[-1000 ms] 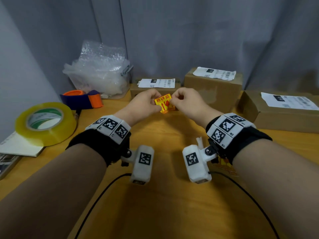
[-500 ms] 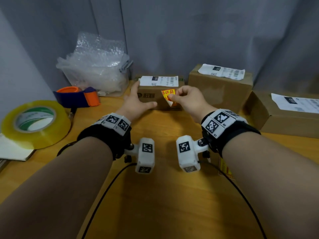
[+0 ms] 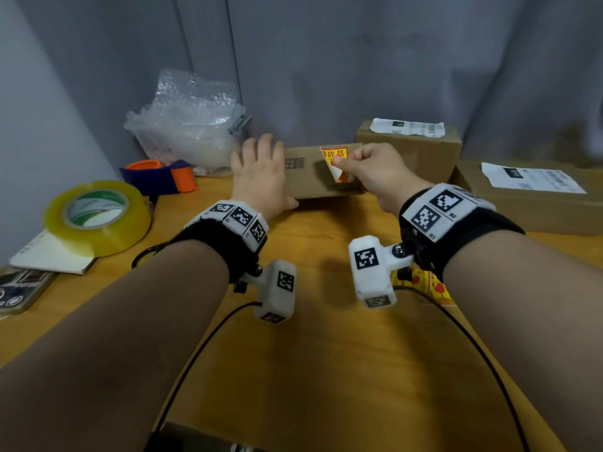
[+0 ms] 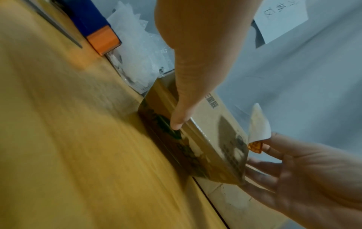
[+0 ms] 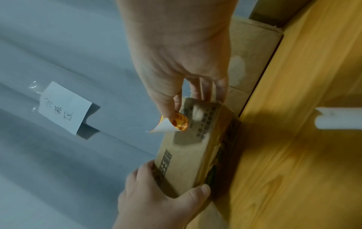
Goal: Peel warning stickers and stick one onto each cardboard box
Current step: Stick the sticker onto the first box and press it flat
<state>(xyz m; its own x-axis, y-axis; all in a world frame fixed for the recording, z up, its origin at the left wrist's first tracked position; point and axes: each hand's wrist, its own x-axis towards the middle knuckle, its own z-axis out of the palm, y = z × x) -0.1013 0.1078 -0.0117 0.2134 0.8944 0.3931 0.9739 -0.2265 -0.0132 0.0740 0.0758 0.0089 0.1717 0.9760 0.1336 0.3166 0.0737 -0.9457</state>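
Note:
A small cardboard box (image 3: pixel 313 182) stands tipped up on the wooden table, its printed face toward me. My left hand (image 3: pixel 261 177) grips its left end, thumb on the near edge and fingers over the far side, as the right wrist view shows (image 5: pixel 156 201). My right hand (image 3: pixel 375 171) pinches a yellow-and-red warning sticker (image 3: pixel 333 156) between thumb and forefinger at the box's right part. One corner of the sticker (image 5: pixel 164 127) curls away and shows its white back. The right hand's other fingers reach behind the box (image 5: pixel 186 151).
Two more labelled cardboard boxes stand at the back (image 3: pixel 414 154) and at the right (image 3: pixel 528 207). A sheet of stickers (image 3: pixel 424 283) lies under my right wrist. At the left are a yellow tape roll (image 3: pixel 98 216), a blue-and-orange dispenser (image 3: pixel 160 177) and bubble wrap (image 3: pixel 189 125).
Both hands held the sticker near me; then the left hand let go and took the box. The box has been tipped up from lying flat, and the right hand has brought the sticker to it.

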